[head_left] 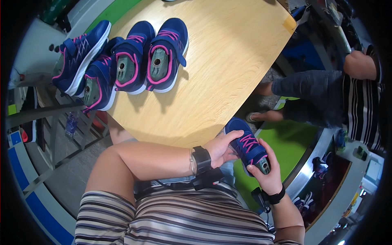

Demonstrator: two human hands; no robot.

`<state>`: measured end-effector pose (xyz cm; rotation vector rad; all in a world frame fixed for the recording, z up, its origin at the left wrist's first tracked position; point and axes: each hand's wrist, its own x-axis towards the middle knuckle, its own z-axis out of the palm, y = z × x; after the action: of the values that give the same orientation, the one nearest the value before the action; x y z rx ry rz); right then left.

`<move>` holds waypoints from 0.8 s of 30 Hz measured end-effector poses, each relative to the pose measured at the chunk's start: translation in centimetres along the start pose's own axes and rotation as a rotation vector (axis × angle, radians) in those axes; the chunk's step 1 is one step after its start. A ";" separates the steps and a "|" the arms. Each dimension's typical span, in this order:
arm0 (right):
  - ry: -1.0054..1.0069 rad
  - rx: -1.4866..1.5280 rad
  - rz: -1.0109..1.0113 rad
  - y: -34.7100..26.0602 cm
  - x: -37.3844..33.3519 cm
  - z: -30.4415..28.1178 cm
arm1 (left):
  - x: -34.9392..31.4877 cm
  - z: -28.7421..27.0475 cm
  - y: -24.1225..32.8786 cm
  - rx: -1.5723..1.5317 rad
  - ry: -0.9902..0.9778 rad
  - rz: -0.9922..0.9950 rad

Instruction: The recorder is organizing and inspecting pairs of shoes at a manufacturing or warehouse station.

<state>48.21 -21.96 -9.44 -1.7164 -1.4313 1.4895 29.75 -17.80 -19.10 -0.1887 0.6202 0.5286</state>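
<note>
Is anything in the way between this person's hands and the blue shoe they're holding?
Nothing visible: the left hand touches the held blue shoe near its toe, and the right hand grips its heel end. Both hands are bare.

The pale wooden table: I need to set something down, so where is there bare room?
The pale wooden table has a broad bare patch between the rightmost navy pink-laced shoe on it and its right edge, continuing below the four shoes toward the left hand. The upper left is crowded: those shoes bunch together there.
</note>
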 end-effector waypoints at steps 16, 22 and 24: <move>-0.350 -1.339 -0.852 -4.2 6.5 -6.1 | 3.9 1.4 0.9 -0.183 -0.268 0.137; -0.157 -0.876 -0.802 2.0 4.6 -5.4 | 3.0 0.7 0.9 0.318 0.033 0.022; -0.081 -0.728 -0.830 4.7 2.2 -4.2 | -1.7 1.1 1.5 0.549 -0.133 0.047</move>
<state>53.63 -20.48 -13.07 -1.0867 -2.5072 0.6105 28.36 -16.90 -17.18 0.3773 0.6195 0.3952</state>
